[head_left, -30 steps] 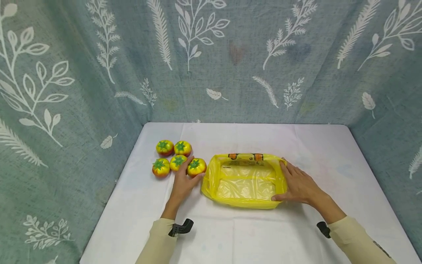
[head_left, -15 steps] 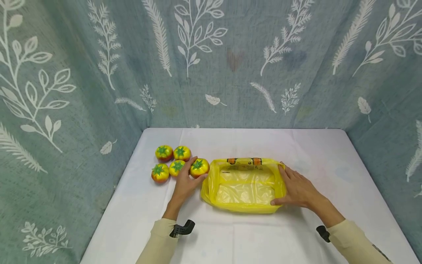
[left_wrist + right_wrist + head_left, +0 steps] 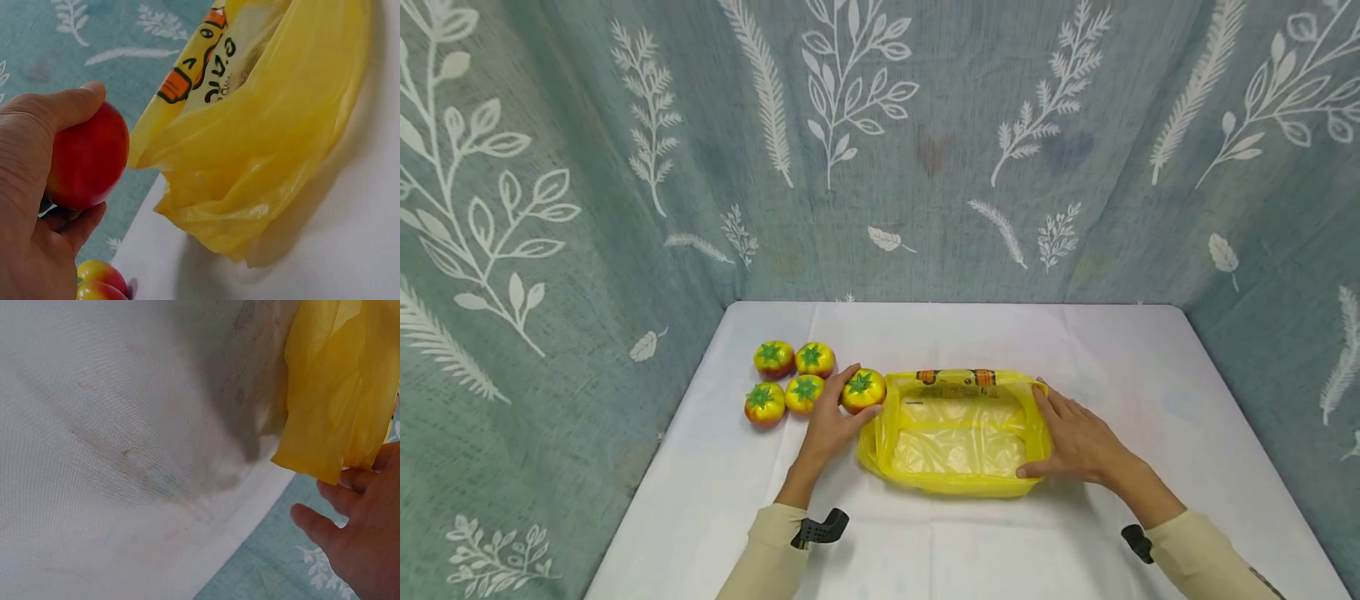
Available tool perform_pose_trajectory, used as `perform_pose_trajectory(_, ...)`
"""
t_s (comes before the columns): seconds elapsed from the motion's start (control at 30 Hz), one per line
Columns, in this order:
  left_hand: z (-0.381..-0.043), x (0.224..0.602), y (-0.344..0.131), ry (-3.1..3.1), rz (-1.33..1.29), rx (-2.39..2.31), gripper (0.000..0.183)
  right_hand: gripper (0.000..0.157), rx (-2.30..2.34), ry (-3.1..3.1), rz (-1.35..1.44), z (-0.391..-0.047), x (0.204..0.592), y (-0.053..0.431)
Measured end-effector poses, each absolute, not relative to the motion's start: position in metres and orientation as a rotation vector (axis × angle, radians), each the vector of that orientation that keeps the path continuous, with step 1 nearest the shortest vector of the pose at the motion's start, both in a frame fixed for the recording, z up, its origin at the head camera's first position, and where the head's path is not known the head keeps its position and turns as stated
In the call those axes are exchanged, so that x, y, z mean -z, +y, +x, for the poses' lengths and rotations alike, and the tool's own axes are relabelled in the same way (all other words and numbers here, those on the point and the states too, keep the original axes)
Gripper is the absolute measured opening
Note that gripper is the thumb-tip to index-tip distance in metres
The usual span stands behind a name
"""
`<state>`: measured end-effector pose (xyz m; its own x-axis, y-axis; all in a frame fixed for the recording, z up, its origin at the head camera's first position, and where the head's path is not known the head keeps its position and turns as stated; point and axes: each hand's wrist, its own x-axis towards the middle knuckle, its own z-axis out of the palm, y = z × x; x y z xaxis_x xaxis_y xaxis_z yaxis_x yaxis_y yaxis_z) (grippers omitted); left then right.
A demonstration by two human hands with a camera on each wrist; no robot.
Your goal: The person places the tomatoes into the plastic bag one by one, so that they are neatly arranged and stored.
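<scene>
My left hand grips a yellow-and-red toy tomato between thumb and fingers, right at the left end of the yellow plastic bag. In the left wrist view the toy tomato shows its red underside, beside the bag's outer wall. The bag stands with its mouth spread wide toward the head camera, and only its pale bottom shows inside. My right hand rests against the bag's right end, digits spread along the rim. In the right wrist view its fingers lie fairly straight beside the bag.
Several more toy tomatoes with green star-shaped leaves sit grouped left of my left hand. A white cloth covers the table. Patterned blue-green curtains hang close behind and along both sides.
My left hand has carried its toy tomato rightward from the group to the bag's left edge. My right hand has stayed on the bag. The head view has tilted up slightly.
</scene>
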<state>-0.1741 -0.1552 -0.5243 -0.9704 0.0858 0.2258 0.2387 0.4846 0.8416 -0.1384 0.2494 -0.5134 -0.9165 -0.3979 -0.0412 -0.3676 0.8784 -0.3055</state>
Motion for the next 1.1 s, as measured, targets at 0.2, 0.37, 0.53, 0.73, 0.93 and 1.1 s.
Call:
perform_pose_trajectory(0.2, -0.177, 0.52, -0.146, -2.583, -0.381, 1.515, 0.076, 0.133, 0.438, 2.956, -0.611, -0.138, 0.513, 0.249)
perform_pose_trajectory(0.37, -0.181, 0.518, -0.133, -2.591, -0.473, 1.529, 0.076, 0.134, 0.429, 2.967, -0.613, -0.138, 0.514, 0.248)
perform_pose_trajectory(0.53, -0.184, 0.517, -0.116, -2.628, -0.587, 1.542, 0.077, 0.133, 0.435, 2.965, -0.608, -0.138, 0.515, 0.248)
perform_pose_trajectory(0.73, -0.188, 0.513, -0.094, -2.636, -0.704, 1.568, 0.075, 0.133, 0.443, 2.964, -0.604, -0.136, 0.515, 0.248)
perform_pose_trajectory(0.93, -0.194, 0.51, -0.073, -2.676, -0.773, 1.554, 0.075, 0.133, 0.445, 2.963, -0.613, -0.136, 0.515, 0.251)
perform_pose_trajectory(1.1, -0.197, 0.51, -0.06, -2.703, -0.852, 1.559, 0.075, 0.134, 0.435, 2.963, -0.613, -0.136, 0.515, 0.252)
